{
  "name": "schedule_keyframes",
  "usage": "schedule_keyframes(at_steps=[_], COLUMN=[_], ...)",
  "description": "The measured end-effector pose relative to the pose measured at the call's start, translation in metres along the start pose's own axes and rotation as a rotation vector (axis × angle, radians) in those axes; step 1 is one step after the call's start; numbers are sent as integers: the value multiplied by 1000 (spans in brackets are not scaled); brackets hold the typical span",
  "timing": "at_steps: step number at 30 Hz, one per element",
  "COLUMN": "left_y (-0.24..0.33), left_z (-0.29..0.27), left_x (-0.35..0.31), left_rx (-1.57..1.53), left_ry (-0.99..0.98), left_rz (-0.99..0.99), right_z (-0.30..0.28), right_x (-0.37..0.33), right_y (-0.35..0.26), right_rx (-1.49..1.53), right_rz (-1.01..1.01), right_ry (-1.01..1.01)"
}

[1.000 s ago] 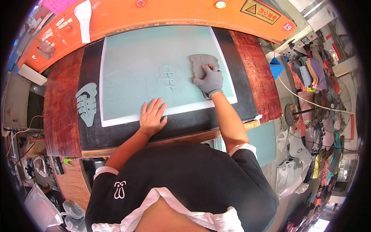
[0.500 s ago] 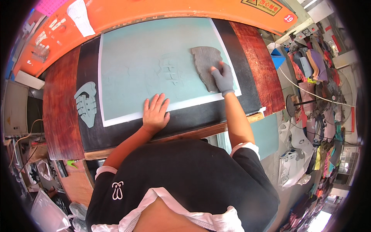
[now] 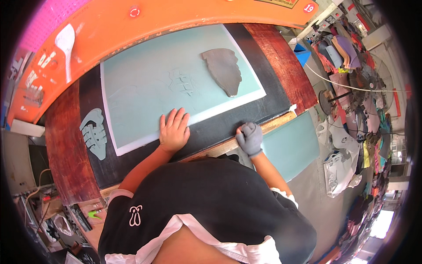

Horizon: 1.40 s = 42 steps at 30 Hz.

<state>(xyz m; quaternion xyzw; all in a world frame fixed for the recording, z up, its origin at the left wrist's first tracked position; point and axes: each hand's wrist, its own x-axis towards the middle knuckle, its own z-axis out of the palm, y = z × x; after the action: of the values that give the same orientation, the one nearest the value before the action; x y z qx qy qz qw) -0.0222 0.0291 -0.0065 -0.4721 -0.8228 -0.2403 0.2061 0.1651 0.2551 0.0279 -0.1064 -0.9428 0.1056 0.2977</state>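
Observation:
My bare left hand point(image 3: 174, 130) lies flat with fingers spread on the near edge of a pale green sheet point(image 3: 136, 101), which has a white border. Curled lines are pressed or cut into the sheet's middle. Toward its right side rests a dark grey-brown slab point(image 3: 223, 69) with one scalloped edge, touched by neither hand. My right hand point(image 3: 250, 140), in a grey glove with a bare thumb tip, is curled closed at the front edge of the black board point(image 3: 281, 97). What its fingers enclose, if anything, is hidden.
A pale green cut piece with slots point(image 3: 94, 135) lies left on the board. Reddish-brown panels point(image 3: 66, 154) flank it. An orange machine beam point(image 3: 176, 13) spans the back. Another green sheet point(image 3: 292, 143) lies below the board's right front edge. A fan point(image 3: 327, 100) stands right.
My right hand has let go of the dark slab and drawn back to the board's front edge, its fingers curling. The left hand stays on the sheet. The whole view has turned slightly.

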Motion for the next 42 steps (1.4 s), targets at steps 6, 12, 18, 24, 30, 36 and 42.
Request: schedule_keyframes(at_steps=[6, 12, 18, 24, 30, 36, 42], left_y=[5, 39, 64, 44, 14, -1, -9], left_z=[2, -15, -9, -11, -12, -33, -56], left_x=[7, -28, -87, -100, -128, -141, -145], left_rx=[64, 157, 43, 130, 227, 225, 205], left_ry=[-38, -535, 54, 47, 8, -14, -1], left_rz=[6, -120, -302, -293, -240, -231, -239], right_z=[10, 31, 5, -21, 58, 103, 110], right_x=[12, 12, 68, 127, 2, -31, -40], right_y=[16, 22, 36, 55, 24, -4, -21], right_rx=[86, 99, 577, 702, 493, 156, 185], right_rz=[-36, -47, 200, 56, -3, -147, -198], right_ry=[126, 102, 153, 402, -102, -71, 5])
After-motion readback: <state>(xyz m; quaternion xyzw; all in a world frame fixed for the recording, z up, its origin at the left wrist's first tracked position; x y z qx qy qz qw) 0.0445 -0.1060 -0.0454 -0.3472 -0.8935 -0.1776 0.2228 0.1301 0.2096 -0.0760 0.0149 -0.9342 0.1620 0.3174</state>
